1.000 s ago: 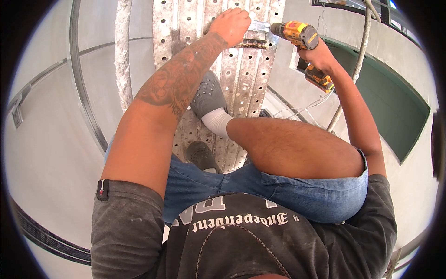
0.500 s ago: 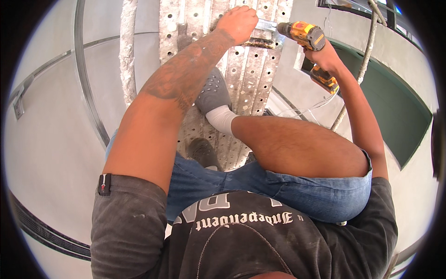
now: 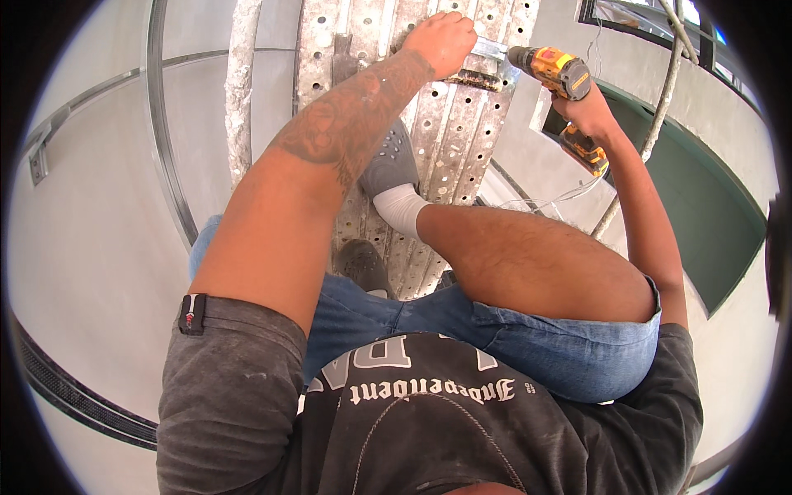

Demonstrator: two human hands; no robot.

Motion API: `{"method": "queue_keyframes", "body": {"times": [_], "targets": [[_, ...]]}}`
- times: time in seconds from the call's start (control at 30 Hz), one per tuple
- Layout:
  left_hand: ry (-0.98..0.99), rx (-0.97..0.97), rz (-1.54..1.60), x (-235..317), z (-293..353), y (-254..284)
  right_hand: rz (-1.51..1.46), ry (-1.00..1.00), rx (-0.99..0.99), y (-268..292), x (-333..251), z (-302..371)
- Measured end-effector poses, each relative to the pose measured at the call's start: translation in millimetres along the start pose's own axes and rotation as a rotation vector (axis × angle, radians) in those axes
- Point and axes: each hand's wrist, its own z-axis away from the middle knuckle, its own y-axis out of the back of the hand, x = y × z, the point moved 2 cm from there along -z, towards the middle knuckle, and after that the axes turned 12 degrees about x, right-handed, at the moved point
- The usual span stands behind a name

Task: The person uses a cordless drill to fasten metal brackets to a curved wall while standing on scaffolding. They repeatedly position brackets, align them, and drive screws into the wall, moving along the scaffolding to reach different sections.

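Observation:
My left hand (image 3: 444, 44) is closed on a short silvery metal strip (image 3: 490, 49), whose right end sticks out past my fingers. The yellow-and-black cordless drill (image 3: 563, 71) lies on its side in the grip of my right hand (image 3: 587, 114). Its chuck points left and meets, or nearly meets, the strip's end; I cannot tell whether a bit touches it. Below both is a perforated metal scaffold plank (image 3: 445, 124), splashed with white. A dark, crusted bar (image 3: 477, 80) lies across the plank just under the strip.
My grey clogs (image 3: 391, 161) rest on the plank. White-splashed scaffold poles stand on the left (image 3: 241, 91) and right (image 3: 662, 103). Thin white wires (image 3: 569, 196) hang below the drill. A green recessed panel (image 3: 701, 190) is at the right, and metal wall channels (image 3: 157, 107) at the left.
The plank, hands and drill sit slightly farther right in the picture, as the view has shifted. Both hands keep their grips, with the drill still lined up against the strip.

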Motion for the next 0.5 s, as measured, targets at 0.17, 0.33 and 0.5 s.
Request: {"method": "queue_keyframes", "body": {"times": [0.17,0.33,0.5], "targets": [[-0.011,0.008,-0.001,0.0,-0.3,-2.9,-0.009,0.000,0.019,0.0,4.4,-1.1],[0.011,-0.025,0.030,-0.4,-1.2,-1.4,-0.043,-0.005,0.007,1.1,-5.1,1.8],[0.063,0.028,0.155,-3.1,-1.9,-3.4,-0.026,0.031,0.023,2.2,-2.7,2.0]]}}
